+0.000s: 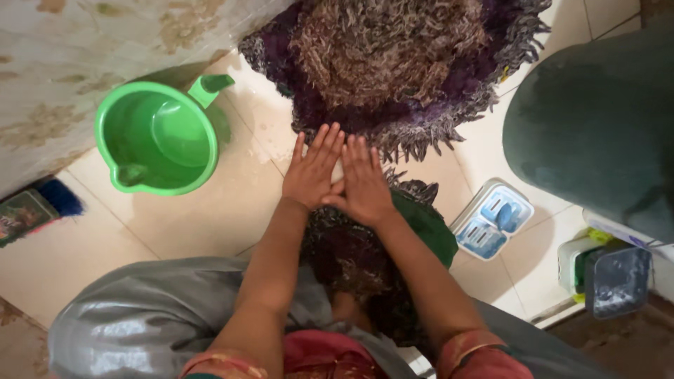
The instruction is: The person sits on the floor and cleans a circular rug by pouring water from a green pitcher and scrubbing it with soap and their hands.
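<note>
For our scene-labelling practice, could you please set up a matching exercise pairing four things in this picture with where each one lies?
Things:
1. green jug
2. shaggy purple-brown rug
3. blue-and-white soap dish
4. grey bucket

Places:
A. at the right edge of the view
B. on the tiles just right of the right hand
C. at the top, beyond the fingertips
D. beside the wall, left of the left hand

Pairs: 1-D, 2-C, 3-B, 4-A
</note>
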